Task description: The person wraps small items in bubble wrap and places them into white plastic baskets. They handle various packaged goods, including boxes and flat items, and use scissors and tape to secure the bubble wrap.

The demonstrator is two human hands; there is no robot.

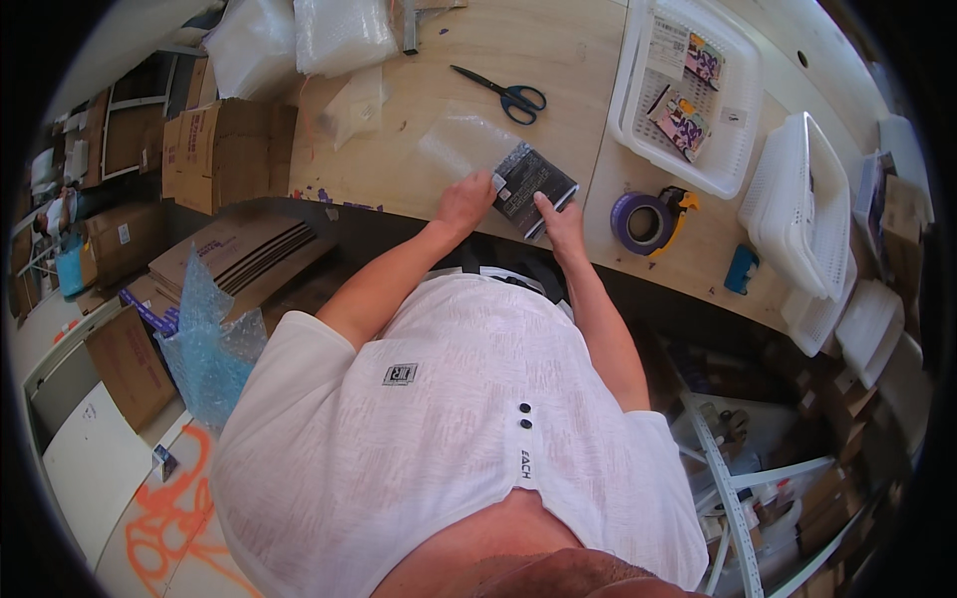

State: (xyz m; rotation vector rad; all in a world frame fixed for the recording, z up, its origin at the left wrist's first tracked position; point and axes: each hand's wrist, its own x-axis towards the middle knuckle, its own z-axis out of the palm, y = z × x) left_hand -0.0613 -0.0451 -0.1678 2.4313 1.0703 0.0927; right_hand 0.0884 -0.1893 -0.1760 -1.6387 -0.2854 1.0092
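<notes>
A thin dark case with printed text [532,190] is held by both hands above the front edge of the wooden table [419,172]. My left hand [469,202] grips its left edge, beside a small white label. My right hand [561,220] pinches the lower right corner, thumb on top. Clear bubble wrap [460,142] lies on the table just beyond the case. Scissors with dark blue handles [508,93] rest farther back. To the right of the case are a roll of purple tape [641,223] and a yellow and black tape dispenser [680,209].
White plastic baskets [725,168] stand at the right, one holding colourful cases [679,123]. A blue tool [742,269] lies near the front edge. Stacked bubble bags [344,37] and a cardboard box [224,153] are at the left; a metal shelf [721,478] stands behind at lower right.
</notes>
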